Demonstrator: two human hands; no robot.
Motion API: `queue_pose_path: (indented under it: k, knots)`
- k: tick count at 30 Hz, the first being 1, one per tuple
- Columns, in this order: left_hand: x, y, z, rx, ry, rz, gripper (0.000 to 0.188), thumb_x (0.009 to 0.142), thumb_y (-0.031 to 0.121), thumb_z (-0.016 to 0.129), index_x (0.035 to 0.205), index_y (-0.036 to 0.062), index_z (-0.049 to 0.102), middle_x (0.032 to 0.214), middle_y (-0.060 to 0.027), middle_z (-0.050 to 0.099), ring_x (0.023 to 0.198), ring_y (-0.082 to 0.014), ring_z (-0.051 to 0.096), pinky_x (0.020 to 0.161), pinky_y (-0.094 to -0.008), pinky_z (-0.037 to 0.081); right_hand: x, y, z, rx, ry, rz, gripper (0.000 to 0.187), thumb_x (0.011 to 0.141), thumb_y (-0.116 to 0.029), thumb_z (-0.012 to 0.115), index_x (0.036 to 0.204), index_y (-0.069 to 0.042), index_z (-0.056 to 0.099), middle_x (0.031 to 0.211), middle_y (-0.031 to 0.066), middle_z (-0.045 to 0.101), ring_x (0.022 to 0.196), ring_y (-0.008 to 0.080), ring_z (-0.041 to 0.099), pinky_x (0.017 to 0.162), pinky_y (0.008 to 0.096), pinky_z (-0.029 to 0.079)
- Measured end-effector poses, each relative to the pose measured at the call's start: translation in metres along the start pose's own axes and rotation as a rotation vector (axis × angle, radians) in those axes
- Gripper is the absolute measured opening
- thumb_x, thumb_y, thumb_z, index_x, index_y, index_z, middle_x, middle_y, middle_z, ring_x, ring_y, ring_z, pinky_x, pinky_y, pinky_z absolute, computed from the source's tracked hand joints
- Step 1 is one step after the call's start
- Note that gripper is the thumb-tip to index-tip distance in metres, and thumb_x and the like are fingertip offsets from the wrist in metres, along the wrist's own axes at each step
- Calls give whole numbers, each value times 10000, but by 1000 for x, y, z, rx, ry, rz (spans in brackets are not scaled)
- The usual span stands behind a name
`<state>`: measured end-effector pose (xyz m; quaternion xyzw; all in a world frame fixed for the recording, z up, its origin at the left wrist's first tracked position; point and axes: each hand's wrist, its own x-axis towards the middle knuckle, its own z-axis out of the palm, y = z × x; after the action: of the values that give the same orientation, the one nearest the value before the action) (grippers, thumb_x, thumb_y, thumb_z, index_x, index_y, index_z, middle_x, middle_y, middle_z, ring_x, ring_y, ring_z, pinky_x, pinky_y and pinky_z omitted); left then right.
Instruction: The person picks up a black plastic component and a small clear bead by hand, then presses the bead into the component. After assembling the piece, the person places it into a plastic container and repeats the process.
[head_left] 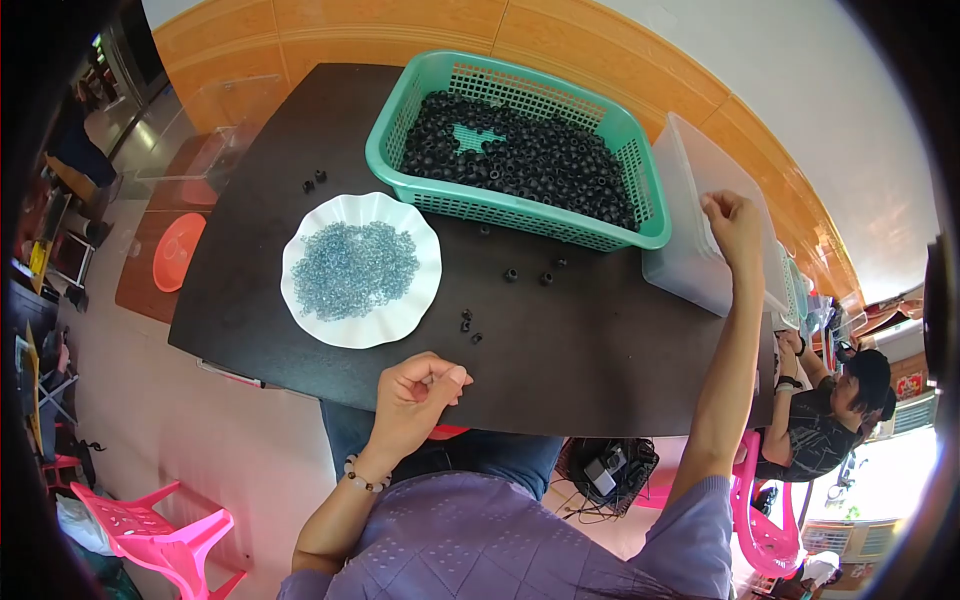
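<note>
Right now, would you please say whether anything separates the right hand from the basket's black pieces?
Yes: in this view, the right rim of the basket and left edge of the clear bin lie between the right hand and black pieces; the hand's height is unclear.

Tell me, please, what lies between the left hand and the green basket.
In the head view, several small black pieces lie loose on the dark table between the left hand and the green basket.

Right hand (pixel 735 225) over translucent box (pixel 690 270)

A pink stool (pixel 145 535) stands on pale flooring (pixel 140 400).
</note>
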<state>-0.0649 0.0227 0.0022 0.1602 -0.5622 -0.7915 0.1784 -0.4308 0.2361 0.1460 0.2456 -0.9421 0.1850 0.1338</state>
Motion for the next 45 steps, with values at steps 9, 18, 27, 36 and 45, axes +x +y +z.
queue_pose_path:
  k: [9,18,27,36,45]
  knots:
    - [0,-1,0,52,10,62,152,905,85,599,808,-12,664,766,-35,613,633,-50,533,579,-191,429,41,-137,71,345,-167,-521,221,882,-192,599,930,17,650,774,95,654,730,144,588,666,296,463]
    - [-3,-1,2,317,25,221,78,811,19,675,743,-20,674,617,-17,543,527,-38,433,486,-214,324,133,-177,202,44,-573,-507,258,833,-132,641,1057,-6,614,1026,172,652,987,287,614,854,361,479]
    - [1,6,0,350,0,222,72,791,56,704,751,1,682,621,-34,574,508,-62,476,467,-211,356,137,-198,237,-78,-521,-696,721,707,-535,731,1155,5,565,1114,233,577,1070,377,533,928,423,448]
    - [4,5,0,322,-23,248,56,794,55,702,781,2,688,646,-41,590,518,-68,493,474,-210,372,115,-199,238,-69,-465,-637,627,725,-452,763,1093,6,545,1064,202,529,1021,338,519,908,381,444]
    - [2,6,1,357,-14,253,56,796,60,703,777,9,690,647,-43,596,516,-74,508,478,-212,389,100,-204,211,109,-737,-694,473,780,-361,718,1049,-6,560,1015,180,584,1008,291,566,870,373,457]
